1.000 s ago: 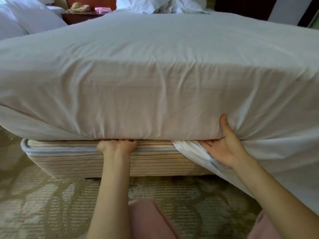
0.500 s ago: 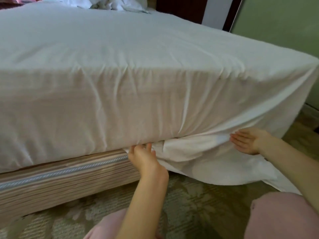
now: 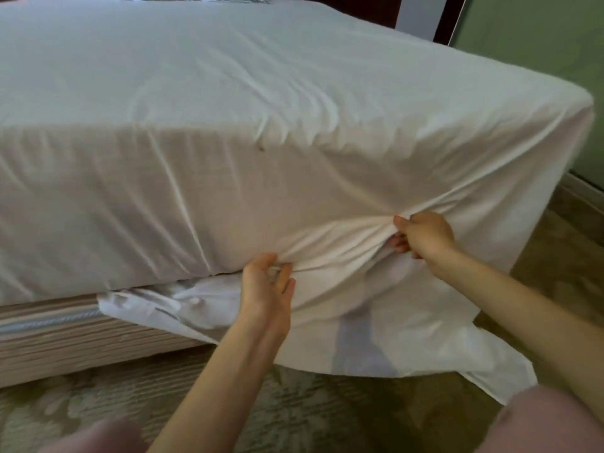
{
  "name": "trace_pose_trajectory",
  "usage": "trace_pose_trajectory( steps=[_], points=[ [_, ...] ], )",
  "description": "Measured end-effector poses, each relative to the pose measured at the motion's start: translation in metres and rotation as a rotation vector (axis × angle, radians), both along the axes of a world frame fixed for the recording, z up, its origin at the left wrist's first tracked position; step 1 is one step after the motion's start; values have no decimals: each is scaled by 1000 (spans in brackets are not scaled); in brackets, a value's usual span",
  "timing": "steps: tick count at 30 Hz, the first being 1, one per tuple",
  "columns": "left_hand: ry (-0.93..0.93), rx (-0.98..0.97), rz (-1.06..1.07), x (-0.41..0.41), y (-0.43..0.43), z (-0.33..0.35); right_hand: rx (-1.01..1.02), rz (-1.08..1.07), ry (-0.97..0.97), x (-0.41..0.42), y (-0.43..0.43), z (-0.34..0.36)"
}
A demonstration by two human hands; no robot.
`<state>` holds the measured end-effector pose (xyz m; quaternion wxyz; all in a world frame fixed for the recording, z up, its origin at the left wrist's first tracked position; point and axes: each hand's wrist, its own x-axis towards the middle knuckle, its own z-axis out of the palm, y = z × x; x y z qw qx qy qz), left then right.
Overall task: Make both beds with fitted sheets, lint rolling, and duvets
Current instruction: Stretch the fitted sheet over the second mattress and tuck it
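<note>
loose sheet (image 3: 376, 328) covering box spring (image 3: 49, 335) gap

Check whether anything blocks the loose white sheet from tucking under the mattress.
Nothing visible. The left hand and right hand grip the white fabric sheet; only its own folds lie above the striped box spring.

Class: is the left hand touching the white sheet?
Touching. The head view shows the left hand pinching a fold of the white sheet.

The sheet (image 3: 228, 178) has been gathered into a tight fold between the two hands. It is now pinched low down by the left hand (image 3: 266, 286). The right hand (image 3: 425, 235), earlier held flat, has been closed on it higher up.
</note>
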<state>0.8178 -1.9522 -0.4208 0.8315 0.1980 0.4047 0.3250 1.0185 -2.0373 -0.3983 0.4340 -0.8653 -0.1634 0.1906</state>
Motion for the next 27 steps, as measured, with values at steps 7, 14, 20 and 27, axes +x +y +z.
trace_pose_trajectory(
  steps=[7, 14, 20, 27],
  points=[
    [-142, -66, 99, 103, -51, -8, 30, 299, -168, 57, -33, -33],
    [-44, -50, 147, 139, -73, -16, 128, 329, -188, 97, -64, -44],
    [-100, -106, 63, 184, -103, 4, 330, -525, -255, 153, -104, -43],
    [229, -3, -75, 202, -111, 16, 369, -448, -209, 145, -100, -74]
  ],
)
